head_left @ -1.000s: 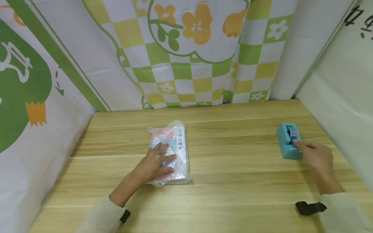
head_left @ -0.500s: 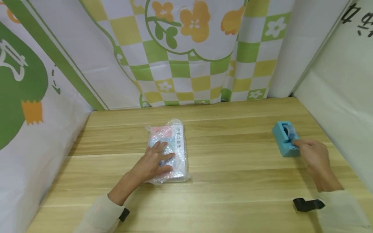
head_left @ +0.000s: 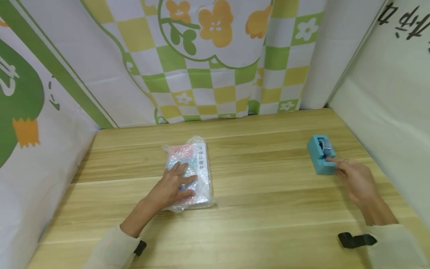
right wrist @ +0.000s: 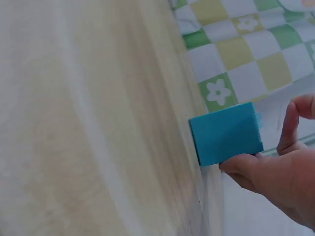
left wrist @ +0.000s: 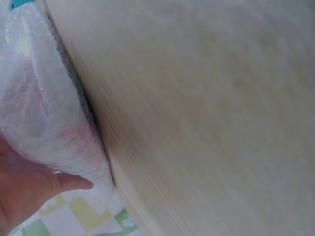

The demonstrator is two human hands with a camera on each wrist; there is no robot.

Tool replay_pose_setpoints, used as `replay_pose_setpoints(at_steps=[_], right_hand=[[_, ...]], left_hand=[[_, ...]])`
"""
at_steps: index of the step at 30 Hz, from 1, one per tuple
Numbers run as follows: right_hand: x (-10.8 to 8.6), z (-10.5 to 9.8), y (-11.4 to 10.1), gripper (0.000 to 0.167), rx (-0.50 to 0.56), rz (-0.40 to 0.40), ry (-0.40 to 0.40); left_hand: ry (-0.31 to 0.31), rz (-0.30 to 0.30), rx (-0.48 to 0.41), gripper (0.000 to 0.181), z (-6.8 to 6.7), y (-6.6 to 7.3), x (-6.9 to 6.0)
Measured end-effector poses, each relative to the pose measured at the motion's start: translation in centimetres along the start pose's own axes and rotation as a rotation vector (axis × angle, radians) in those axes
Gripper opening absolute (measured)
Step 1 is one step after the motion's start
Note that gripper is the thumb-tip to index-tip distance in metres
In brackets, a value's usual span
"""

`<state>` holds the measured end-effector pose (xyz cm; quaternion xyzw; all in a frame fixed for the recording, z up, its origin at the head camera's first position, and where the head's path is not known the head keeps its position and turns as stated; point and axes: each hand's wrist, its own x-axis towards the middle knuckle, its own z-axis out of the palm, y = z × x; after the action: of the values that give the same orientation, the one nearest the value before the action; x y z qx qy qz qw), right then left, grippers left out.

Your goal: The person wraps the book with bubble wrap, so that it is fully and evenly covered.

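Note:
A flat pack in bubble wrap (head_left: 202,186), pink and blue with a white strip bearing dark characters, lies on the table. My left hand (head_left: 169,186) rests on it with fingers spread; in the left wrist view, one digit reaches the pack's edge. To the right stands a turquoise tape dispenser (head_left: 315,155) with a roll of clear tape (head_left: 325,145). My right hand (head_left: 357,183) holds the dispenser's near end, one fingertip on its front ledge. In the right wrist view, one digit touches the dispenser's (right wrist: 226,135) lower corner and another bends above it. Whether tape is pinched is unclear.
The wooden table (head_left: 255,209) runs back to a green, yellow and white checked curtain (head_left: 215,82). White printed sheets rise at the left and right sides. A black camera mount (head_left: 356,240) sits at the right wrist.
My view has turned slightly right, so everything sits further left. The right fingers have shifted slightly on the dispenser's near end. My left hand stays on the pack.

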<state>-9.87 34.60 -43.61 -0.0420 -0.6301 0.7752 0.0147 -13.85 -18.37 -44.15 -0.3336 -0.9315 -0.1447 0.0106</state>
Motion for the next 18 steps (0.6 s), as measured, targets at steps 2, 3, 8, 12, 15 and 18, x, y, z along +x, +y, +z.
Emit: replay_pose_setpoints(at_steps=[2, 3, 8, 12, 15, 18], right_hand=[[0.0, 0.4, 0.0, 0.040, -0.035, -0.002, 0.040], [0.0, 0.7, 0.0, 0.042, -0.063, 0.000, 0.063], [-0.5, 1.9, -0.6, 0.051, -0.497, 0.074, 0.219], [-1.2, 2.7, -1.0, 0.061, -0.794, 0.140, 0.298], [-1.5, 3.0, -1.2, 0.061, -0.820, 0.161, 0.304], [-1.7, 2.8, -1.0, 0.059, -0.865, 0.161, 0.290]], left_hand=[[-0.003, -0.006, 0.003, 0.053, 0.0, 0.0, 0.0], [-0.005, -0.010, 0.002, 0.053, 0.0, 0.0, 0.0], [-0.015, -0.021, -0.018, 0.054, -0.1, 0.1, -0.1], [-0.013, -0.021, -0.026, 0.054, -0.1, 0.1, -0.1], [-0.011, -0.020, -0.025, 0.054, -0.1, 0.1, 0.0], [-0.017, -0.027, -0.026, 0.054, -0.1, 0.2, 0.0]])
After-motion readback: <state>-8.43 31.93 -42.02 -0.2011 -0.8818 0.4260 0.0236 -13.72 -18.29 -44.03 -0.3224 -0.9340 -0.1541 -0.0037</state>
